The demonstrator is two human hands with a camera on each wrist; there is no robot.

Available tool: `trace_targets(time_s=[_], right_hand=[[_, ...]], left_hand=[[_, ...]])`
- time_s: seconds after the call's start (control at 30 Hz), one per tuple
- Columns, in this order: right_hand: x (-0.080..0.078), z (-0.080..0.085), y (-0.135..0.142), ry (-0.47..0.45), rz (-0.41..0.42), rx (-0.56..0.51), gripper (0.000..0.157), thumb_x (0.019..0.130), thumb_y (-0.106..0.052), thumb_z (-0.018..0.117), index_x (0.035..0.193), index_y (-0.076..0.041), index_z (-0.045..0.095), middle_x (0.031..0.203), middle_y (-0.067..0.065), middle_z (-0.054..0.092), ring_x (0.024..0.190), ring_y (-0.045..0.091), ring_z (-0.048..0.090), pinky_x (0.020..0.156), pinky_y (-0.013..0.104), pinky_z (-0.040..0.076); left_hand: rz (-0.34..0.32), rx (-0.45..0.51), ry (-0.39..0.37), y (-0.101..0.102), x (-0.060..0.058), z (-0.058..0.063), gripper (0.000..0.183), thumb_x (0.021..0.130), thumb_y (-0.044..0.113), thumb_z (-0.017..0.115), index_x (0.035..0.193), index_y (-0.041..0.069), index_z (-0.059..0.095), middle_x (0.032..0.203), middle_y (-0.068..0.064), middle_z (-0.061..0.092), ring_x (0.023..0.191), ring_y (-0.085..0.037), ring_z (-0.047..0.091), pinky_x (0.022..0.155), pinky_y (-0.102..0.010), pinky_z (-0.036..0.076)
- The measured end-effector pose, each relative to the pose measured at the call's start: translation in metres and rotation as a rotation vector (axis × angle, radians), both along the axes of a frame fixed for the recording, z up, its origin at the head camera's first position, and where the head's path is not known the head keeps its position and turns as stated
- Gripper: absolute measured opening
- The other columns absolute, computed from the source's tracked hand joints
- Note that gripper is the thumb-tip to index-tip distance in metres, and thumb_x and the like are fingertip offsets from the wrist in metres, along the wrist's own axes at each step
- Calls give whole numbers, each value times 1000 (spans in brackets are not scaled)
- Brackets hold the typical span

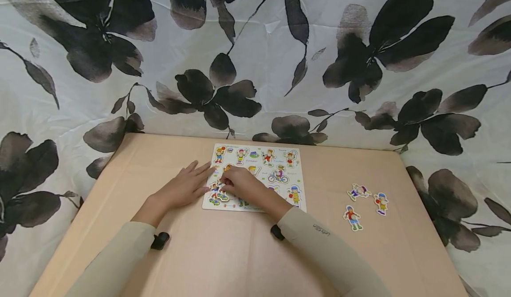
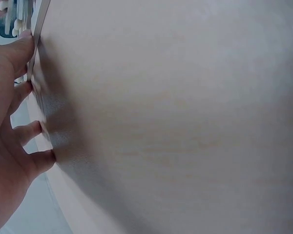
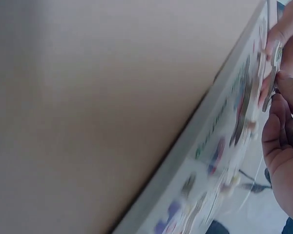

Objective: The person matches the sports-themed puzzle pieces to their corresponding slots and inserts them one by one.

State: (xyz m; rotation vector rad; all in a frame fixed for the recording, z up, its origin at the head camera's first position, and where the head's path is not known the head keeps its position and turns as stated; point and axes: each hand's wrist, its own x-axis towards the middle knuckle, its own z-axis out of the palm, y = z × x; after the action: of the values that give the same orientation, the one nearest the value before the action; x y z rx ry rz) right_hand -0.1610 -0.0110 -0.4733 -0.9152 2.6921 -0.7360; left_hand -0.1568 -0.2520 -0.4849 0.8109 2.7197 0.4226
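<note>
A puzzle board (image 1: 299, 175) printed with sporty cartoon figures lies near the far side of the table. My left hand (image 1: 179, 188) rests at its left edge with the fingers spread; in the left wrist view, fingertips (image 2: 49, 158) touch down beside the board's edge. Over the board's left part, my right hand (image 1: 247, 186) pinches a flat figure-shaped puzzle piece (image 3: 273, 78) between thumb and fingers. In the right wrist view that piece is tilted on edge above the board. My right hand hides part of the middle of the board.
Three loose figure pieces lie on the table right of the board: one in purple (image 1: 358, 192), one with a red ball (image 1: 381, 203) and one in blue shorts (image 1: 353, 218). A flower-patterned cloth (image 1: 271, 75) hangs behind the table (image 1: 223, 261).
</note>
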Motion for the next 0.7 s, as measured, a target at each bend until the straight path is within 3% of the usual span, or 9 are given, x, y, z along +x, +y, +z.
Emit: trace_targets(time_s=[0.27, 0.7], right_hand=[[1, -10, -16, 26, 45, 20, 14, 93, -24, 79, 92, -13, 72, 80, -6, 57, 72, 4, 49, 63, 14, 39], [2, -9, -27, 61, 40, 84, 14, 94, -26, 78, 92, -13, 72, 79, -6, 58, 71, 4, 49, 64, 16, 39]], left_hand=[[-5, 13, 15, 0, 0, 0, 65, 105, 37, 60, 162, 17, 36, 170, -10, 30, 154, -54, 20, 117, -76, 25], [-13, 12, 29, -1, 0, 1, 64, 105, 35, 60, 161, 16, 37, 169, -11, 31, 153, -55, 21, 116, -76, 26]])
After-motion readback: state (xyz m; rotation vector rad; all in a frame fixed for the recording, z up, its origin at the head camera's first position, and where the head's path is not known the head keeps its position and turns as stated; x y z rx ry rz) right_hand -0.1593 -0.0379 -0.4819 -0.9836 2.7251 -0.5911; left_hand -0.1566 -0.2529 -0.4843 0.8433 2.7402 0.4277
